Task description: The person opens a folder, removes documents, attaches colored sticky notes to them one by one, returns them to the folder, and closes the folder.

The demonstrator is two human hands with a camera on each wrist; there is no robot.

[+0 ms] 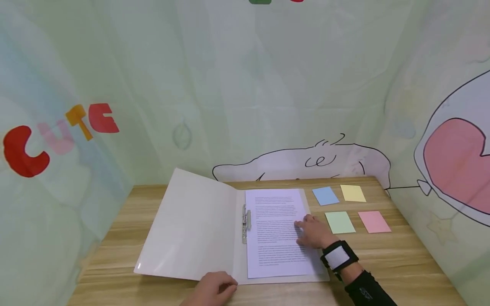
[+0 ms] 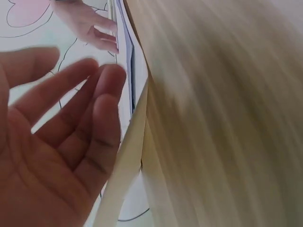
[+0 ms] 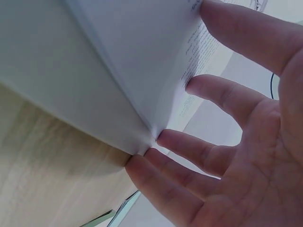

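Observation:
A white file folder (image 1: 191, 225) lies spread out on the wooden table, its cover turned to the left. Printed sheets (image 1: 273, 259) rest on its right side, beside a metal clip (image 1: 245, 225) near the spine. My right hand (image 1: 315, 233) reaches over the sheets' right edge, fingers spread. Its fingertips touch the paper and the folder's edge in the right wrist view, where the hand (image 3: 236, 151) shows its palm. At the folder's near edge, by the spine, is my left hand (image 1: 215, 289). Its fingers (image 2: 106, 118) are loosely bent with nothing between them in the left wrist view.
Right of the folder lie blue (image 1: 325, 196), yellow (image 1: 353, 193), green (image 1: 340, 222) and pink sticky notes (image 1: 374, 222). The table (image 1: 405, 267) meets a printed cloth backdrop (image 1: 214, 93) at its back and sides. The folder's cover tilts up slightly at the left.

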